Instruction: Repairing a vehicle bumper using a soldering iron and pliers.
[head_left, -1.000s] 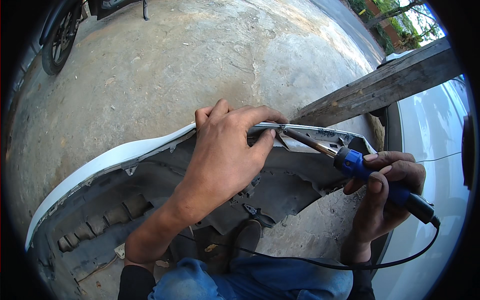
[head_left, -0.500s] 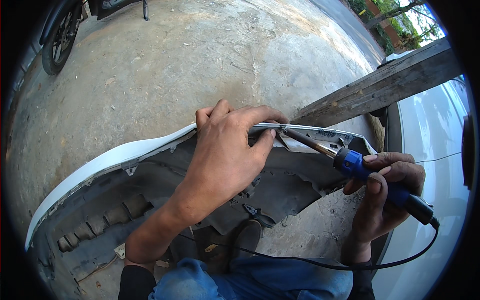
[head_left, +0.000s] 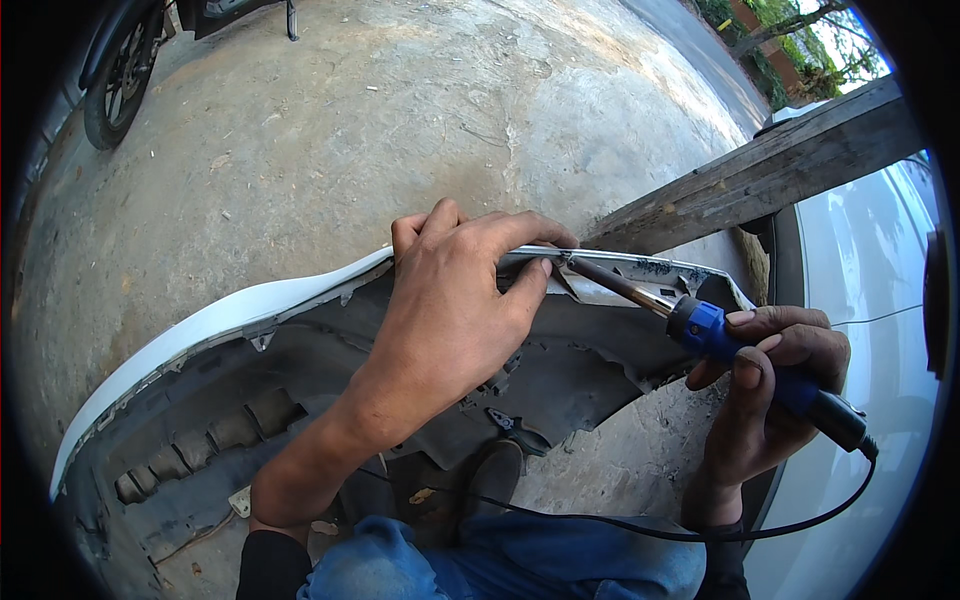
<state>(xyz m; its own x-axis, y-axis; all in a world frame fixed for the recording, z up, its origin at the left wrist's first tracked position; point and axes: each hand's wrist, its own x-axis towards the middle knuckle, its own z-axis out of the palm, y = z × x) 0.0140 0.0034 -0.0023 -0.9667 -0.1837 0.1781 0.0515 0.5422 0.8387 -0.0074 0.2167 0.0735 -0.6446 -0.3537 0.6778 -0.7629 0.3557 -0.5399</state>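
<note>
A car bumper (head_left: 235, 308), white outside and dark on its inner face, lies across the view with its upper edge curving in front of me. My left hand (head_left: 450, 285) grips that edge, fingers over the far side and thumb on the inner side. In my right hand (head_left: 745, 430) is a soldering iron (head_left: 700, 325) with a blue handle and a metal shaft pointing left. Its tip meets the bumper edge just beside my left thumb. Exactly what lies at the tip is too small to make out.
The iron's black cord (head_left: 600, 532) loops over my jeans (head_left: 570, 565). Pliers (head_left: 525, 434) lie beside my shoe (head_left: 495, 475). A wooden beam (head_left: 760, 175) slants in from the upper right, by a pale car (head_left: 860, 270). A motorcycle wheel (head_left: 122, 90) stands at far left.
</note>
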